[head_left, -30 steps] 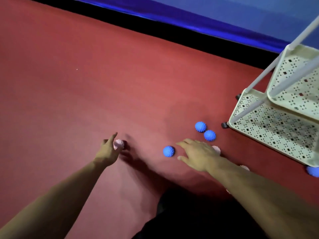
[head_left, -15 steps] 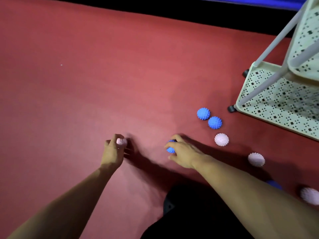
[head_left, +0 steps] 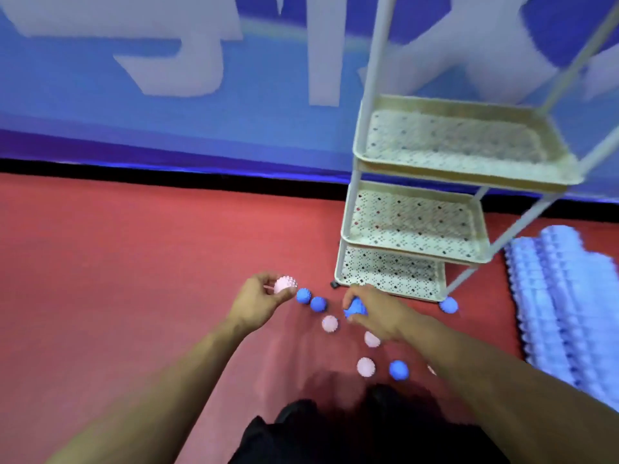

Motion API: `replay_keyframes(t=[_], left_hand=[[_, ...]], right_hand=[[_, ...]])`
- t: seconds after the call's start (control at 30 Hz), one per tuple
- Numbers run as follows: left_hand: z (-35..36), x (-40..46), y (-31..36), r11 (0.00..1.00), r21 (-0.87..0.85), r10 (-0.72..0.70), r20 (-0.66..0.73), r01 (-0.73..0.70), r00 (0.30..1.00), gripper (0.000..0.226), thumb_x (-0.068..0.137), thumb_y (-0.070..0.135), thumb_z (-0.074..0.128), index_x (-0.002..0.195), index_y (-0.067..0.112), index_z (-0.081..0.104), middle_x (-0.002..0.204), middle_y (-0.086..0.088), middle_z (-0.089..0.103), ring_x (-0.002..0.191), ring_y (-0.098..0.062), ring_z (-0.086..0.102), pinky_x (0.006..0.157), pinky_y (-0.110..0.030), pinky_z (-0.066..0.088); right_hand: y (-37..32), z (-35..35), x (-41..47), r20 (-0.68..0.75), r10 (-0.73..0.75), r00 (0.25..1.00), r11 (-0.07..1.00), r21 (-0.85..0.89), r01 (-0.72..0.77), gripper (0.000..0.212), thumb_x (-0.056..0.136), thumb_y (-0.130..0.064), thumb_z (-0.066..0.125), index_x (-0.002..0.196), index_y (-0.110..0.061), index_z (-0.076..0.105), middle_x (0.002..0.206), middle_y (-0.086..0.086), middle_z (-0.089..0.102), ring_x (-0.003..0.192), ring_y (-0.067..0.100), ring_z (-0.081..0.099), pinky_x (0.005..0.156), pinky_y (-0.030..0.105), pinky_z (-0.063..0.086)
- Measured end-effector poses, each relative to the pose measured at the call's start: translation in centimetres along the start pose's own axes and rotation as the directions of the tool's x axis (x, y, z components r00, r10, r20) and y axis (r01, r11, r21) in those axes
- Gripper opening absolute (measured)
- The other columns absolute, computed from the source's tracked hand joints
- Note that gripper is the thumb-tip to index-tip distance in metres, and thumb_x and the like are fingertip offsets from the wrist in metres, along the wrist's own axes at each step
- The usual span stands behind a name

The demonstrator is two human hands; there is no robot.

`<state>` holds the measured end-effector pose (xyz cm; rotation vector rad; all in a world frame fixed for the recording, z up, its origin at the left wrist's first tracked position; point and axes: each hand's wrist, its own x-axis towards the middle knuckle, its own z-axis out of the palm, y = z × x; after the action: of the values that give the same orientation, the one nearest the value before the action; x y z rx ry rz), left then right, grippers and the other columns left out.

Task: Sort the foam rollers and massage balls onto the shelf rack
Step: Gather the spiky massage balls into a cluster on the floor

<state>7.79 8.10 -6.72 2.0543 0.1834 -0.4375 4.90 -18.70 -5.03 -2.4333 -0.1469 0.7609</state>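
Red carpeted floor [head_left: 134, 296]: left hand [head_left: 258, 301] holds a pink spiky ball [head_left: 285, 285], right hand [head_left: 375, 311] a blue spiky ball [head_left: 355, 309], near the cream three-tier perforated shelf rack [head_left: 415, 229]; pale blue ridged foam rollers [head_left: 562, 303] lie lengthwise, far-to-near, at right.

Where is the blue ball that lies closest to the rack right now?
In the head view it is right of centre: the blue ball lies on the red floor at the shelf rack bottom tray's near right corner.

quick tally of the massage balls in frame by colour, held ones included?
Blue balls: 5, one in the right hand, two beside the left hand, one at the rack corner, one near the right forearm.
Pink balls: 4 clear, one in the left hand; a possible fifth is mostly hidden.
Total: 9.
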Motion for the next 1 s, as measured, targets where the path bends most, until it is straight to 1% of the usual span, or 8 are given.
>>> replay_keyframes(t=[0.23, 0.33, 0.4, 0.5, 0.6, 0.7, 0.87, 1.0], left_hand=[[6.4, -8.3, 13.2, 0.971, 0.07, 0.216, 0.168, -0.23, 0.962, 0.032, 0.083, 0.034, 0.084, 0.106, 0.02, 0.068, 0.088, 0.008, 0.072, 0.077, -0.005, 0.066, 0.065, -0.01, 0.046], [9.0, -9.1, 14.8, 0.966, 0.126, 0.201, 0.175, -0.224, 0.964, 0.056, 0.072, 0.059, 0.082, 0.113, 0.023, 0.07, 0.096, 0.002, 0.077, 0.089, -0.014, 0.073, 0.079, -0.032, 0.057], [10.7, -8.6, 14.8, 0.968, 0.162, 0.163, 0.18, -0.193, 0.97, 0.051, 0.076, 0.056, 0.082, 0.112, 0.023, 0.07, 0.09, 0.007, 0.077, 0.082, -0.004, 0.072, 0.08, -0.028, 0.057], [13.2, -5.7, 13.0, 0.958, 0.241, 0.1, 0.224, -0.154, 0.969, 0.032, 0.084, 0.044, 0.081, 0.102, 0.019, 0.071, 0.076, 0.015, 0.076, 0.066, 0.0, 0.068, 0.07, -0.022, 0.053], [15.9, -0.6, 9.7, 0.923, 0.369, 0.013, 0.251, -0.108, 0.968, 0.033, 0.082, 0.053, 0.079, 0.088, 0.021, 0.073, 0.077, 0.011, 0.077, 0.072, -0.011, 0.069, 0.072, -0.031, 0.054], [19.4, 5.4, 6.1, 0.861, 0.493, -0.039, 0.316, -0.129, 0.948, 0.03, 0.086, 0.053, 0.074, 0.08, 0.023, 0.072, 0.081, 0.007, 0.076, 0.083, -0.017, 0.069, 0.077, -0.034, 0.053], [25.4, 12.2, 0.4, 0.736, 0.635, -0.084, 0.429, -0.234, 0.899, 0.041, 0.094, 0.053, 0.064, 0.111, 0.015, 0.065, 0.106, -0.006, 0.072, 0.099, -0.027, 0.065, 0.085, -0.034, 0.05], [28.4, 14.4, -4.4, 0.726, 0.627, -0.062, 0.468, -0.282, 0.882, 0.048, 0.095, 0.046, 0.067, 0.133, 0.017, 0.059, 0.121, -0.009, 0.062, 0.111, -0.03, 0.061, 0.091, -0.031, 0.045]], right_hand=[[2.7, -6.4, -15.6, -0.263, 0.057, 0.963, 0.997, 0.07, -0.04, 0.028, 0.09, -0.027, 0.067, 0.109, -0.037, 0.049, 0.118, 0.002, 0.058, 0.101, 0.021, 0.058, 0.097, 0.038, 0.045], [5.9, -7.0, -17.7, -0.275, 0.098, 0.956, 0.994, 0.077, -0.08, 0.043, 0.089, -0.028, 0.07, 0.127, -0.027, 0.05, 0.126, 0.001, 0.06, 0.111, 0.02, 0.058, 0.101, 0.033, 0.043], [8.2, -6.9, -17.1, -0.243, 0.142, 0.96, 0.988, 0.092, -0.123, 0.052, 0.089, -0.031, 0.07, 0.136, -0.022, 0.049, 0.131, 0.0, 0.059, 0.119, 0.018, 0.056, 0.105, 0.03, 0.04], [11.9, -5.6, -14.2, -0.228, 0.176, 0.958, 0.979, 0.146, -0.145, 0.046, 0.087, -0.028, 0.073, 0.13, -0.021, 0.055, 0.129, 0.002, 0.056, 0.116, 0.019, 0.055, 0.105, 0.03, 0.041], [16.1, -3.3, -9.6, -0.157, 0.194, 0.968, 0.975, 0.143, -0.172, 0.044, 0.085, -0.029, 0.074, 0.125, -0.028, 0.056, 0.127, 0.004, 0.046, 0.112, 0.022, 0.056, 0.106, 0.035, 0.043], [20.3, -1.4, -3.9, -0.035, 0.21, 0.977, 0.976, 0.074, -0.207, 0.046, 0.086, -0.032, 0.074, 0.128, -0.032, 0.054, 0.146, 0.008, 0.041, 0.128, 0.026, 0.052, 0.107, 0.027, 0.037], [25.5, 2.4, 4.4, 0.031, 0.196, 0.98, 0.98, 0.04, -0.197, 0.045, 0.084, -0.031, 0.076, 0.126, -0.029, 0.058, 0.128, 0.002, 0.051, 0.116, 0.026, 0.057, 0.099, 0.03, 0.044], [28.0, 6.2, 7.4, 0.051, 0.185, 0.981, 0.979, 0.072, -0.188, 0.053, 0.084, -0.03, 0.077, 0.131, -0.022, 0.055, 0.131, 0.001, 0.054, 0.12, 0.023, 0.055, 0.1, 0.027, 0.041]])
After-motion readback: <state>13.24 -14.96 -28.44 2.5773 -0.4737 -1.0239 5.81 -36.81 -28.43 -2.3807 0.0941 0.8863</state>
